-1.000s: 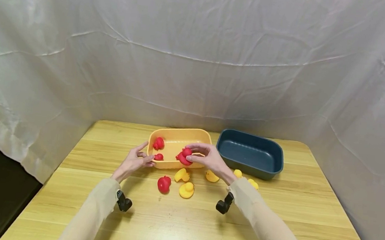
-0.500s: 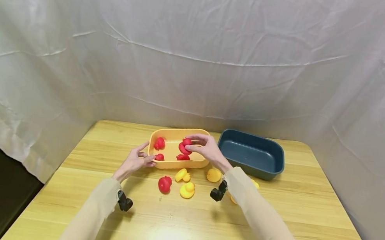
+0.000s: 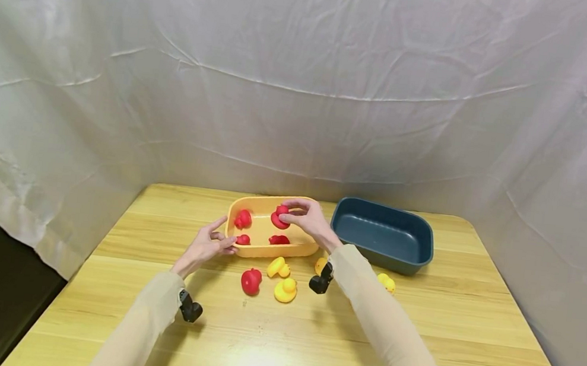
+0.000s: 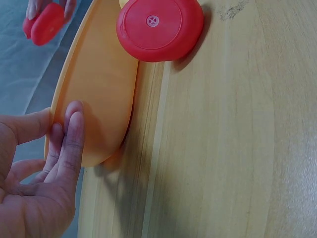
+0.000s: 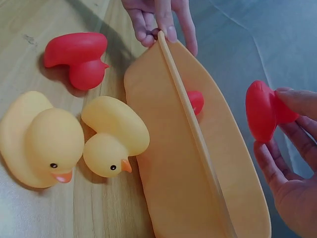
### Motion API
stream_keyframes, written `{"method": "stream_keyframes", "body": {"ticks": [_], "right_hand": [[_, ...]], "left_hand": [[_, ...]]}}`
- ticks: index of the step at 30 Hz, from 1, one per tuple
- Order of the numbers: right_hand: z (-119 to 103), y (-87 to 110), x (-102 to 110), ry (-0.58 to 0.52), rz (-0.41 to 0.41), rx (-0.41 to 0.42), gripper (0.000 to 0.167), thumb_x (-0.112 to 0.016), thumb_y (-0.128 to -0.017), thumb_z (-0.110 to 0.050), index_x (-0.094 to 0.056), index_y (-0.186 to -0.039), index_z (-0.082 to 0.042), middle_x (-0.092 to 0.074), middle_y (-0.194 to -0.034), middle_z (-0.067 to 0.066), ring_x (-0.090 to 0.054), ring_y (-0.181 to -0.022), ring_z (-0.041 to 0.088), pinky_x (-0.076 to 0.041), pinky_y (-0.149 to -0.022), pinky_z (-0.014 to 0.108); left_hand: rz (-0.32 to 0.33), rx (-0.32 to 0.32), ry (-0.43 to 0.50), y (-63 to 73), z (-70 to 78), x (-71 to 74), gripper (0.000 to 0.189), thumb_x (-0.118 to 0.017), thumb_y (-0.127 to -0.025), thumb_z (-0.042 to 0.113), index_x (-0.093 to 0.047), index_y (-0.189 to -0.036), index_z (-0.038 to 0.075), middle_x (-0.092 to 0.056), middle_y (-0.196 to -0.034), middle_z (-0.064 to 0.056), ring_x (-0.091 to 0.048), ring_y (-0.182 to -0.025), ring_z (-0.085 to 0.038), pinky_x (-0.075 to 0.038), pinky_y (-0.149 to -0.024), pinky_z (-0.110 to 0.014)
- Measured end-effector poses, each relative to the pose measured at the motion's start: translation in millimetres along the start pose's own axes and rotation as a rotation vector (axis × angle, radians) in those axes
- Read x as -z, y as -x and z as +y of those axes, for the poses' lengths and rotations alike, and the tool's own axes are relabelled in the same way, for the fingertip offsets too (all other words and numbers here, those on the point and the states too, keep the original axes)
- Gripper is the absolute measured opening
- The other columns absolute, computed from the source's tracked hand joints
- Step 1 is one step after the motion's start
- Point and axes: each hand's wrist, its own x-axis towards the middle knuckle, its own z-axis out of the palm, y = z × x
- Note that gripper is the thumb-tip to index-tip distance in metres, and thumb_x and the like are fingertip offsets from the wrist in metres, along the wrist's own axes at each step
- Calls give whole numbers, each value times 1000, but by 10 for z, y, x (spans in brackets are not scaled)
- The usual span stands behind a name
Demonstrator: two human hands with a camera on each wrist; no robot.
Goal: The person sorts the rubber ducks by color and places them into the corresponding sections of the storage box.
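Farther back goes the right hand [image 3: 311,219], carrying its red duck [image 3: 279,219] deeper over the orange bin [image 3: 270,253]! Thumb and fingertips pinch that duck, just left of the palm, held above the bin's floor. Long axis running left to right, the bin has its left end gripped by the left hand [image 3: 204,247], well apart from the duck.

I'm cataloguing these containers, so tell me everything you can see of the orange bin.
The orange bin is a long container with rounded corners, a thin rim and smooth, plastic-looking walls. It rests open side up on the table, left of the blue bin. The left hand grips its left end, and three red ducks lie inside.
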Motion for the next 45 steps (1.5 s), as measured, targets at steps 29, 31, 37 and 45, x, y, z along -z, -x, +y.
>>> {"method": "stream_keyframes", "body": {"ticks": [29, 31, 37, 45], "right_hand": [[68, -224, -140, -15, 129, -55, 39, -74, -89, -5, -64, -125, 7, -68, -122, 27, -69, -107, 33, -60, -96, 45], [65, -214, -133, -27, 125, -51, 40, -73, -90, -4, -63, -126, 9, -67, -123, 27, -70, -103, 29, -59, -96, 47], [70, -141, -105, -53, 109, -18, 40, -73, -90, -3, -63, -125, 10, -68, -120, 28, -71, -88, 13, -64, -87, 34], [81, 152, -140, -53, -39, 71, 36, -72, -90, -3, -64, -123, 8, -68, -115, 29, -72, -92, 17, -62, -86, 26]], "left_hand": [[-16, -8, 21, -13, 15, 3, 78, -59, -99, 1, -10, -161, 1, -63, -81, -1, -74, -76, -8, -63, -86, -31], [-15, -9, 19, -13, 15, 2, 78, -59, -99, 1, -11, -161, 1, -63, -81, -1, -74, -76, -8, -63, -86, -31], [-16, -6, 12, -2, 8, -3, 78, -59, -99, 2, -10, -161, 1, -63, -81, -2, -73, -76, -9, -63, -87, -32], [-17, -6, 39, 16, 14, -17, 78, -58, -100, 1, -9, -161, 1, -62, -80, 0, -73, -75, -8, -63, -86, -30]]}}
